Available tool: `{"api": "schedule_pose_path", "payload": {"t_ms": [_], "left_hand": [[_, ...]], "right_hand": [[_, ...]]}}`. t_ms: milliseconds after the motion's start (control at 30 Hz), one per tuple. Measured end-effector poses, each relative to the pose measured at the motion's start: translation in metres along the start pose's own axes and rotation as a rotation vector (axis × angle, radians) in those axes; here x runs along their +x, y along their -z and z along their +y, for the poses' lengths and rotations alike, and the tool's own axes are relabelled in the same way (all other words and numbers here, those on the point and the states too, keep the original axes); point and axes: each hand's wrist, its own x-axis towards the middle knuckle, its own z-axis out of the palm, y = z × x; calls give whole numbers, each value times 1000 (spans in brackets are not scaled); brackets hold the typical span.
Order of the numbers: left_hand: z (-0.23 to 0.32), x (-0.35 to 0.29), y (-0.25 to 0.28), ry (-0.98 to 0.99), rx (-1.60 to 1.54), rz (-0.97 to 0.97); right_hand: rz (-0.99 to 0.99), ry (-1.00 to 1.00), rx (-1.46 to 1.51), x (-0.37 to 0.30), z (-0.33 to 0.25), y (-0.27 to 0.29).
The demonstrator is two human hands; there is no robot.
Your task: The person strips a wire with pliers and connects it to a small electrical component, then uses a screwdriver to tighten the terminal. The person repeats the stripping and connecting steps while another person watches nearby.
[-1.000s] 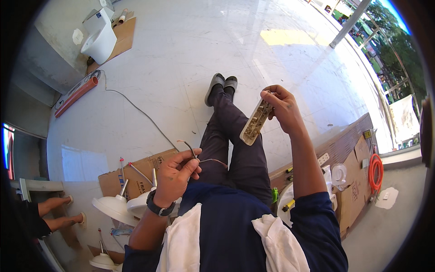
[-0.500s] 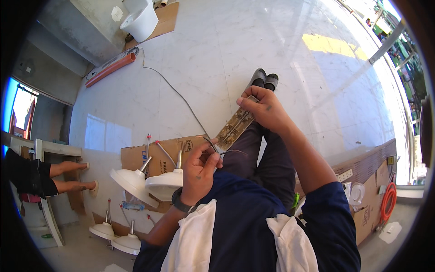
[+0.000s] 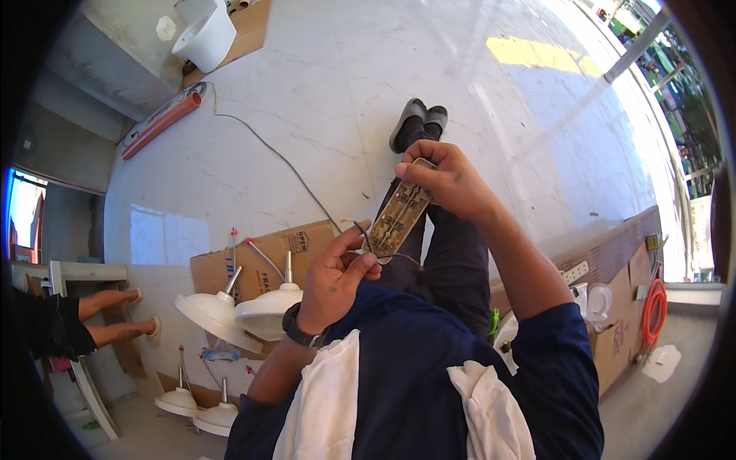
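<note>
My right hand (image 3: 448, 180) is closed on the upper end of an opened power strip (image 3: 399, 215), thumb on its face. The strip's long narrow casing shows metal contact strips and small posts inside. It is tilted above my dark-trousered legs. At its lower end, my left hand (image 3: 337, 276) is closed, with thumb and fingers pinching the end of a grey electrical cable (image 3: 270, 147). Thin split wires (image 3: 402, 257) stick out from the pinch, one curving right below the strip. Whether a wire touches a contact inside is too small to tell.
White dome-shaped lamps (image 3: 268, 310) stand at left by a cardboard sheet (image 3: 211, 257). Another person's legs (image 3: 115, 318) are at far left. An orange pipe (image 3: 162, 126) lies up left. On the right, cardboard (image 3: 613, 337) bears a white power strip (image 3: 575, 272) and coiled orange tubing (image 3: 654, 310).
My left hand has brought the cable end up against the strip's lower end. The strip has turned a little more upright, and the whole view has shifted slightly.
</note>
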Motion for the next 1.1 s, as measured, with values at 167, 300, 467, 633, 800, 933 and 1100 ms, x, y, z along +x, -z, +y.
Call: {"api": "schedule_pose_path", "payload": {"t_ms": [167, 300, 467, 633, 800, 933, 1100], "left_hand": [[7, 6, 0, 58, 83, -86], [4, 7, -2, 64, 146, -114], [-9, 4, 0, 69, 144, -108], [-29, 8, -1, 98, -6, -1], [-34, 13, -4, 84, -111, -16], [-30, 15, -4, 79, -136, -33], [-32, 16, 3, 160, -223, -54]], "right_hand": [[-25, -26, -3, -3, 0, 4], [-17, -60, -56, -6, 0, 4], [339, 100, -190, -35, 9, -11], [500, 561, -714, -86, 28, -30], [214, 518, -718, -101, 45, -41], [200, 603, -708, -92, 56, -50], [184, 641, -687, -85, 60, -52]]}}
